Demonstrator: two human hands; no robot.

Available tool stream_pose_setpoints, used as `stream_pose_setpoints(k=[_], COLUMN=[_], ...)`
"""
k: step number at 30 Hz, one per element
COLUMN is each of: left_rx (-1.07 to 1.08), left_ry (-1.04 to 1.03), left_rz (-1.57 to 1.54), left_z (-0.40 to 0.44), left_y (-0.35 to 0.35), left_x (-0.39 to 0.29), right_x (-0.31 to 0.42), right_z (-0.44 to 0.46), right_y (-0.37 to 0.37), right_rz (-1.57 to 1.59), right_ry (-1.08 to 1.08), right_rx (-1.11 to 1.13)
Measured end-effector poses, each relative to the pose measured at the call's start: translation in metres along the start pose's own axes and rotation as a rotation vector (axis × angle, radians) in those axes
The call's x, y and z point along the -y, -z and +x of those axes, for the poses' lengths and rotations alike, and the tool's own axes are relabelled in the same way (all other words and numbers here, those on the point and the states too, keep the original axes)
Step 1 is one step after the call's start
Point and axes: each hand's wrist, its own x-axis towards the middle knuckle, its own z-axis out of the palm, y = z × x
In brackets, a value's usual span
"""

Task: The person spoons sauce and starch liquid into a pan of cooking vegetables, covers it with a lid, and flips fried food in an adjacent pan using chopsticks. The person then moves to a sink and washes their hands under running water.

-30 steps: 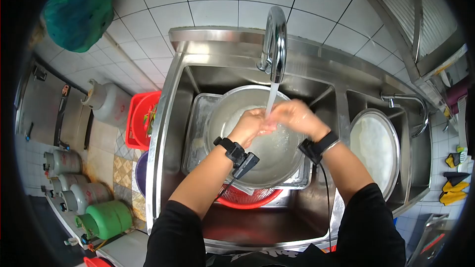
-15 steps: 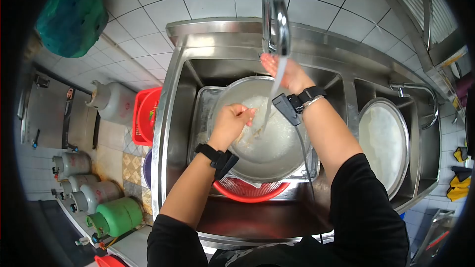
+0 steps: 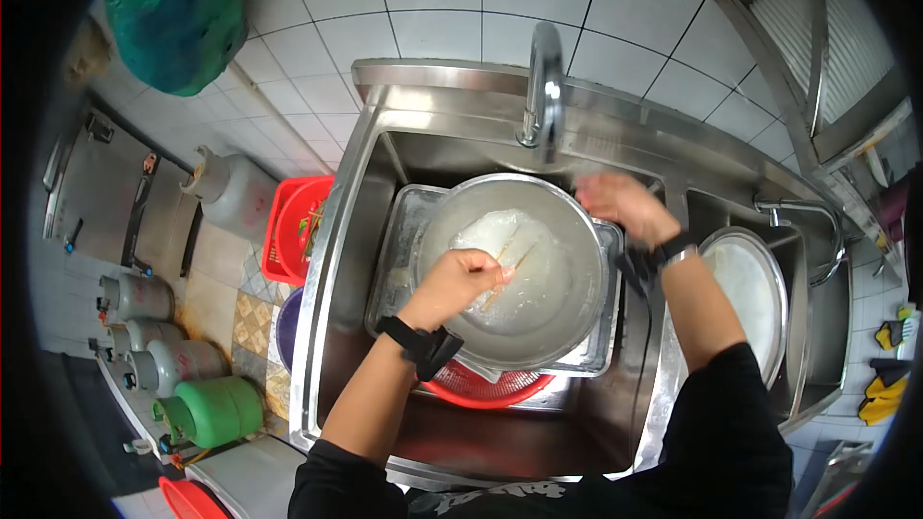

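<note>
My left hand (image 3: pixel 460 285) is over the left part of a large metal bowl (image 3: pixel 567 327), its fingers pinched on thin yellowish strands (image 3: pixel 510 264) that hang above cloudy water. My right hand (image 3: pixel 625 204) is past the bowl's upper right rim, blurred, with its fingers loosely spread and nothing visible in them. The bowl rests on a metal tray (image 3: pixel 404 216) in the sink, and a red colander (image 3: pixel 490 389) shows below its near edge. Above the bowl stands the faucet (image 3: pixel 546 77), with no stream visible from it.
A second basin (image 3: pixel 750 293) of whitish liquid sits in the right sink, beside another faucet (image 3: pixel 817 216). Red baskets (image 3: pixel 284 231) and gas cylinders (image 3: pixel 216 411) stand at the left. A green bag (image 3: pixel 178 19) hangs at the upper left.
The water stream has stopped. My right hand has moved from under the faucet to the right and down. My left hand stays over the bowl, with the thin strands now clearer.
</note>
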Motion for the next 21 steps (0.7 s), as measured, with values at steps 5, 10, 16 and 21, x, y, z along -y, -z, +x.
stream_pose_setpoints(k=[5,10,16,21], left_rx=[-0.049,0.001,-0.273,-0.064], left_ry=[-0.011,-0.185,-0.075,-0.141], left_rz=[0.469,-0.568,0.784,-0.731], left_z=[-0.006,-0.015,-0.113,-0.182], left_y=[-0.04,-0.014,-0.004,0.049], left_x=[0.03,-0.025,-0.039,-0.067], right_x=[-0.026,0.072,0.047,0.121], right_z=[-0.077,-0.146,-0.16,-0.233], right_y=[-0.051,-0.076,-0.114,-0.151], right_rz=[-0.996,0.13,-0.519,0.172], right_ry=[0.271,0.408,0.17,0.594], right_rx=[-0.124,0.155,-0.007,0.133])
